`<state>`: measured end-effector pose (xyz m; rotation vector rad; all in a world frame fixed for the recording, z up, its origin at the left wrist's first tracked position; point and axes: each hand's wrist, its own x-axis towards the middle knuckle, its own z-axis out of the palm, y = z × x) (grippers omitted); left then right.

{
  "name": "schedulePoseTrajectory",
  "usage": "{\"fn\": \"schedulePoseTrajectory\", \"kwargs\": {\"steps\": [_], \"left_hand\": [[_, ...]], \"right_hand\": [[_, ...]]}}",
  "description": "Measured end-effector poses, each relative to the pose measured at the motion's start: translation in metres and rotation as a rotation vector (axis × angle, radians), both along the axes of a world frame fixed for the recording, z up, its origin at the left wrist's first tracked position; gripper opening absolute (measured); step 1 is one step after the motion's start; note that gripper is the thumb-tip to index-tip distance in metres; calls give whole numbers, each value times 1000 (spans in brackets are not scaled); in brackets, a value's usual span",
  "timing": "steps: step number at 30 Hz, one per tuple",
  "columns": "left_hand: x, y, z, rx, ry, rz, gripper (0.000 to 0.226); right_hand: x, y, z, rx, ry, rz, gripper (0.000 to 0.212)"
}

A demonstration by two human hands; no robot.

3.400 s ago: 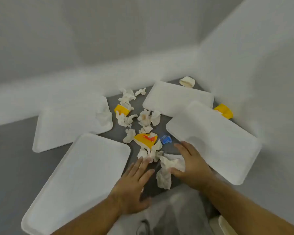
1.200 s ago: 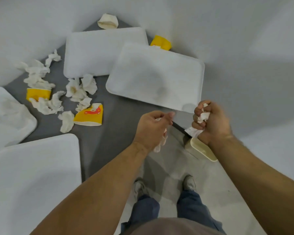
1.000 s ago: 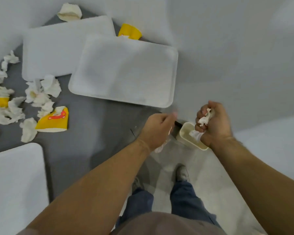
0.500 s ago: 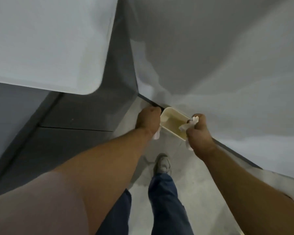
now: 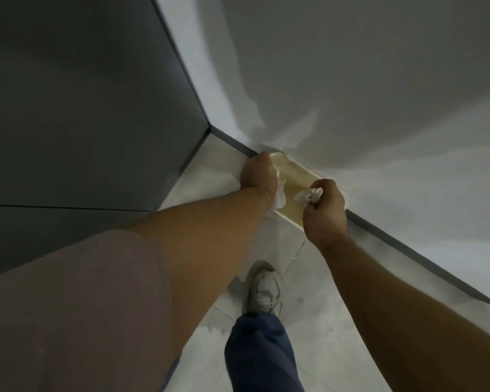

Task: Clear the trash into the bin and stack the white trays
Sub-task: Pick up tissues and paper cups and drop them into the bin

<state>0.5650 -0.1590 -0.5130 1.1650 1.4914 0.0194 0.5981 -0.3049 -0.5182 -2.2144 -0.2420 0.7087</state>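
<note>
A cream rectangular bin (image 5: 296, 178) stands on the floor against the white wall. My left hand (image 5: 258, 174) hovers over the bin's left end, closed on crumpled white tissue (image 5: 280, 195) that hangs below the fist. My right hand (image 5: 324, 206) is over the bin's right end, gripping another wad of crumpled tissue (image 5: 309, 194) that sticks out between thumb and fingers above the opening. The white trays and the rest of the trash are out of view.
The dark grey side of the table (image 5: 82, 108) fills the left. A white wall (image 5: 365, 80) with a dark baseboard (image 5: 408, 247) runs behind the bin. My shoe (image 5: 263, 291) and blue trouser leg (image 5: 262, 352) are on the pale floor below.
The view has swung down from the table to the floor. Both hands, each carrying tissue, have moved from the table edge to just above the bin. The trays left the view.
</note>
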Motion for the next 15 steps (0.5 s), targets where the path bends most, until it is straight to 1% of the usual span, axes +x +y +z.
{"fn": "schedulePoseTrajectory", "kwargs": {"steps": [1, 2, 4, 6, 8, 10, 12, 15], "left_hand": [[4, -3, -10, 51, 14, -46, 43], [6, -5, -19, 87, 20, -46, 41], [6, -15, -32, 103, -4, -50, 38], [5, -20, -42, 64, -44, -73, 37], [-3, -22, -49, 11, -72, -168, 39], [-12, -19, -52, -41, -98, -272, 41], [-22, -15, -48, -23, -110, -313, 37], [-37, -9, -33, 31, -66, -287, 37]], "right_hand": [[2, 2, -12, -14, -23, 1, 40], [3, 4, -22, -32, -58, -3, 42], [5, 8, -40, -57, -128, -38, 46], [8, 9, -57, -90, -149, -43, 47], [9, 4, -68, -127, -101, 39, 48], [9, -5, -71, -133, -4, 64, 49], [8, -15, -69, -138, 22, 58, 41], [5, -18, -49, -144, 20, 34, 26]]}}
